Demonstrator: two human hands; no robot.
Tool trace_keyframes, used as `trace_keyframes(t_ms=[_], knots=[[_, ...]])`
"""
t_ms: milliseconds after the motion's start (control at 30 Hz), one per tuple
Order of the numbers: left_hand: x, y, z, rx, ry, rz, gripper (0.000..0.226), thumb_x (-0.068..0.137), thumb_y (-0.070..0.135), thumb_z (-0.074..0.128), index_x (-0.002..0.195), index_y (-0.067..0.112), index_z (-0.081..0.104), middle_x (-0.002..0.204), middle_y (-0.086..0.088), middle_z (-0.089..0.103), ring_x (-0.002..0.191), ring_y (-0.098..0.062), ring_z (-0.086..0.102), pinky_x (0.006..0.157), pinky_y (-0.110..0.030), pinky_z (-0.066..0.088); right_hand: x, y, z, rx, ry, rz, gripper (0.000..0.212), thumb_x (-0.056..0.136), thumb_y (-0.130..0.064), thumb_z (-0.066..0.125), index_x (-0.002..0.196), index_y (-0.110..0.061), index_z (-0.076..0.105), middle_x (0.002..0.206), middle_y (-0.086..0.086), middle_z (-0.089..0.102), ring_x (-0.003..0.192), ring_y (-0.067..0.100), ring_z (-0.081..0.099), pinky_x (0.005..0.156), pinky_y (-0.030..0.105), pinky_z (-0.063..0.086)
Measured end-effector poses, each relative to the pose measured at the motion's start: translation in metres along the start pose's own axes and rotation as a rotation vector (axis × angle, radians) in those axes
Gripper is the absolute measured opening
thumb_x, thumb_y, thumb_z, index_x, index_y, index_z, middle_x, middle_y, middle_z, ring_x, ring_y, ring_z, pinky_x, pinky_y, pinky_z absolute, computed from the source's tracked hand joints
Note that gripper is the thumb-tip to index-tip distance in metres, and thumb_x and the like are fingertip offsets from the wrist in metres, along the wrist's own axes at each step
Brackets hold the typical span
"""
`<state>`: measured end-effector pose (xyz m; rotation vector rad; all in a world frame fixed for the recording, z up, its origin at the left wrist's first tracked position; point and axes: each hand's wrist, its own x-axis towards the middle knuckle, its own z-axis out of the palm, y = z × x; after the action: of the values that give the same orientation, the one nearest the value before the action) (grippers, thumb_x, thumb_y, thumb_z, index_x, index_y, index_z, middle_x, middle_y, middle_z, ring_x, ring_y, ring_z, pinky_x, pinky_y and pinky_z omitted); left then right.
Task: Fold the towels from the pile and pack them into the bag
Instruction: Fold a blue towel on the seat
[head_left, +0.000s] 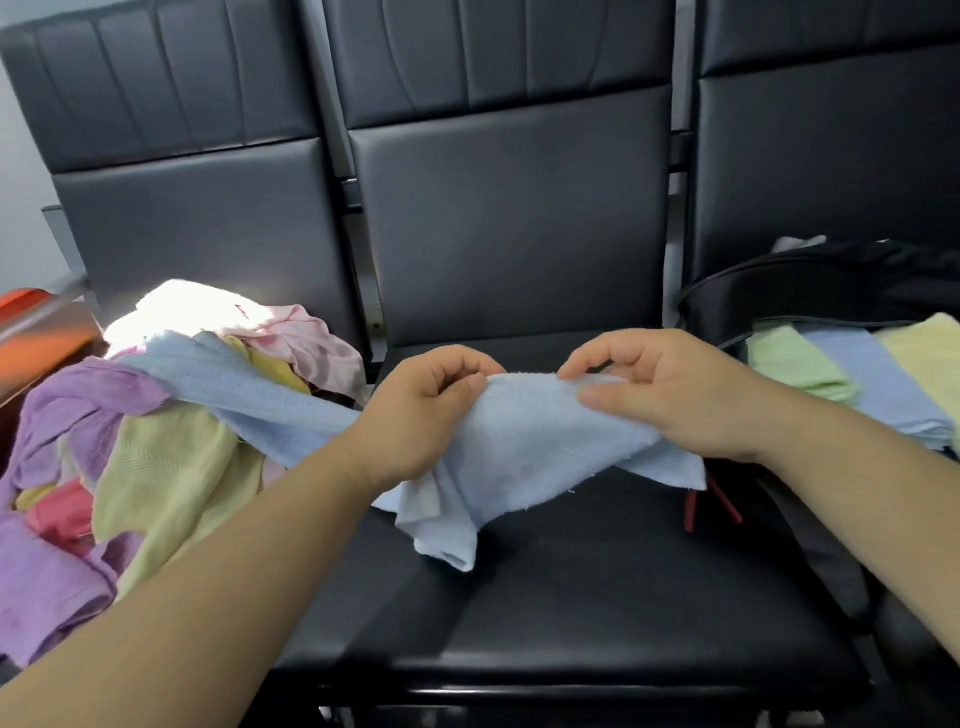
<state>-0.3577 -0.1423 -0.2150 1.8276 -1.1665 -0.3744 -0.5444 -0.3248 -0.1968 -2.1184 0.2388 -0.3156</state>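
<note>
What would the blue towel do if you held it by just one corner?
It would probably flop and dangle: the blue towel sags between the left hand and right hand. It looks light, since fingertip pinches hold it up. Its fuzzy surface likely won't slip.

A row of glossy black padded chairs faces me: the middle chair (509, 218) dead centre, the left chair (197, 223) at ten o'clock, the right chair (831, 156) at two o'clock. A blurred orange object (31, 332) sits at nine o'clock, a pale wall (21, 197) above it
</note>
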Motion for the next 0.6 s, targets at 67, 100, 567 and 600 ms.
trace_keyframes(t_ms=[67, 100, 567, 600], knots=[[0.007, 0.003, 0.008, -0.054, 0.013, 0.002, 0.02, 0.102, 0.013, 0.055, 0.099, 0.026, 0.071, 0.096, 0.007, 0.074, 0.092, -0.013, 0.068, 0.086, -0.031, 0.054, -0.005, 0.0, -0.011, -0.104, -0.142, 0.036, 0.016, 0.089, -0.026, 0.079, 0.094, -0.04, 0.078, 0.103, -0.018, 0.073, 0.101, -0.001, 0.066, 0.096, 0.02, 0.048], [0.009, 0.006, 0.01, -0.085, -0.007, 0.009, 0.018, 0.102, 0.013, 0.057, 0.099, 0.025, 0.071, 0.089, 0.004, 0.071, 0.084, -0.014, 0.064, 0.08, -0.03, 0.052, -0.006, 0.003, -0.015, -0.198, -0.219, 0.058, 0.016, 0.087, -0.027, 0.08, 0.093, -0.041, 0.078, 0.103, -0.023, 0.072, 0.103, -0.006, 0.065, 0.094, 0.015, 0.045], [0.013, 0.003, -0.014, -0.101, -0.143, -0.103, 0.03, 0.105, 0.009, 0.049, 0.097, 0.022, 0.074, 0.068, -0.005, 0.061, 0.06, -0.017, 0.057, 0.062, -0.024, 0.047, 0.003, 0.006, 0.007, 0.278, 0.002, 0.035, 0.015, 0.088, -0.01, 0.077, 0.089, -0.025, 0.077, 0.09, -0.015, 0.072, 0.089, 0.001, 0.066, 0.085, 0.019, 0.053], [0.012, 0.006, -0.012, -0.146, -0.077, -0.113, 0.033, 0.105, 0.005, 0.046, 0.094, 0.02, 0.073, 0.066, 0.003, 0.062, 0.059, -0.013, 0.057, 0.06, -0.021, 0.046, 0.003, 0.005, 0.008, 0.155, -0.103, 0.038, 0.015, 0.084, -0.015, 0.082, 0.088, -0.027, 0.076, 0.088, -0.017, 0.071, 0.087, -0.002, 0.065, 0.082, 0.016, 0.052]])
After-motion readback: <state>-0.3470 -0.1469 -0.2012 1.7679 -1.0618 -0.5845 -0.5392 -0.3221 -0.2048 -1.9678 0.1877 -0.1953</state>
